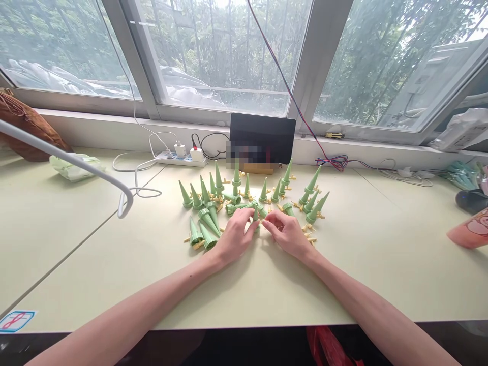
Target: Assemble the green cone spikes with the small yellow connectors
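My left hand [239, 229] grips a small green plant watering spike [255, 212], its point upward, just above the table. Close on its right, my right hand [284, 231] pinches a small yellow valve [262, 222] against the spike's side; whether the valve sits in the spike I cannot tell. Around both hands are several more green spikes. Some stand upright with yellow valves sticking out, like the spike [315, 207] on the right. Others lie on their sides with open ends showing, such as the spike [208, 236] left of my hands. Loose yellow valves [309, 238] lie beside my right hand.
Behind the spikes a dark tablet [262, 137] leans on a wooden stand [257, 169]. A power strip [183, 160] with white cables lies to its left. A grey curved bar [76, 157] crosses the left side. An orange cup [468, 231] lies at the right edge.
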Demonstrator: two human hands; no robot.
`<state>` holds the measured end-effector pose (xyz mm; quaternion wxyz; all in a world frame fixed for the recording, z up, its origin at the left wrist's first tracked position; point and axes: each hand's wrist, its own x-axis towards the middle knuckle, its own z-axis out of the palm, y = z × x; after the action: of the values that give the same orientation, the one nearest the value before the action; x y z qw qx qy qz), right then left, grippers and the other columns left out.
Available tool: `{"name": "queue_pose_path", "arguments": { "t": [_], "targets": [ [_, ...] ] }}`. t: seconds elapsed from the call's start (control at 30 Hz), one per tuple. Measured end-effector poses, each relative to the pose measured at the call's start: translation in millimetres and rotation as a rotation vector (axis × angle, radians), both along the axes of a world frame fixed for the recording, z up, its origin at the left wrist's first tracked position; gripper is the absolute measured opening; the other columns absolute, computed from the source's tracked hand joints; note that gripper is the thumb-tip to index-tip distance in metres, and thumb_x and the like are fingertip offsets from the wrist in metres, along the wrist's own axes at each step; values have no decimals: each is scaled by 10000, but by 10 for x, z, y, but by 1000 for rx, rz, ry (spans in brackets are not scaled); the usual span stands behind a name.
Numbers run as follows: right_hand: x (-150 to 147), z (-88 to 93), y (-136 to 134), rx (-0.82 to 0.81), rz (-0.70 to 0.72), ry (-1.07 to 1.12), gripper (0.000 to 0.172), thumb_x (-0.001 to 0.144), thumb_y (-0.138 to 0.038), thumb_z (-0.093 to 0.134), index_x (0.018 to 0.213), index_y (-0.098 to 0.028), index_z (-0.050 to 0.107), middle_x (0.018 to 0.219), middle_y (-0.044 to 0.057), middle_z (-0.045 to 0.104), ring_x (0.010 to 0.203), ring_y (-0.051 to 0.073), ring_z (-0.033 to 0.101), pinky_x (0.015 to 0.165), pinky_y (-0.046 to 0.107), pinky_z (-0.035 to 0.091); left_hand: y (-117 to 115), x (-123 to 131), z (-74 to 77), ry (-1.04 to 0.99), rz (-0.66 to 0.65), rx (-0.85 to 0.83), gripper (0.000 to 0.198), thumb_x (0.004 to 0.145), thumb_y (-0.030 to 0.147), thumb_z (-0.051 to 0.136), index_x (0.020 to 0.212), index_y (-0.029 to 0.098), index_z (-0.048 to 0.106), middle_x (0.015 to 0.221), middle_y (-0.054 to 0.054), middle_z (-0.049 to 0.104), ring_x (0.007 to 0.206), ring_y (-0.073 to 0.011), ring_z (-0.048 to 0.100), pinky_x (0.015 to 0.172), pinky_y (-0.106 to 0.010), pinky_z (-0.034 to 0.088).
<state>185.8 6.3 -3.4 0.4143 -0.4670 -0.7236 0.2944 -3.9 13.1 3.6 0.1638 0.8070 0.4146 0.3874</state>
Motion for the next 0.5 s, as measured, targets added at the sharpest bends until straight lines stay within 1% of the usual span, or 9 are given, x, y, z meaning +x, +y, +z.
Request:
{"name": "queue_pose_path", "arguments": {
  "t": [0.2,0.33,0.5],
  "targets": [
    [6,1,4,15,-8,-29,278,952,-444,564,834,-195,602,731,28,621,615,155,540,536,258,440,16,-3,8,36,13,-38,180,935,212,549,763,193,499,790,-16,546,651,-152,499,592,-285,398],
    [5,10,0,15,-2,-43,258,959,-413,554,831,-195,605,713,21,613,624,154,540,534,250,428,12,-13,23,74,2,-70,186,919,221,573,751,191,501,787,-15,539,645,-151,496,588,-288,401],
    [0,7,-2,20,6,-40,262,955,-417,560,828,-197,625,702,21,629,614,153,546,541,251,437,13,-17,24,90,3,-35,202,897,196,601,731,194,486,783,-17,532,649,-155,501,580,-289,392]
  ]
}}
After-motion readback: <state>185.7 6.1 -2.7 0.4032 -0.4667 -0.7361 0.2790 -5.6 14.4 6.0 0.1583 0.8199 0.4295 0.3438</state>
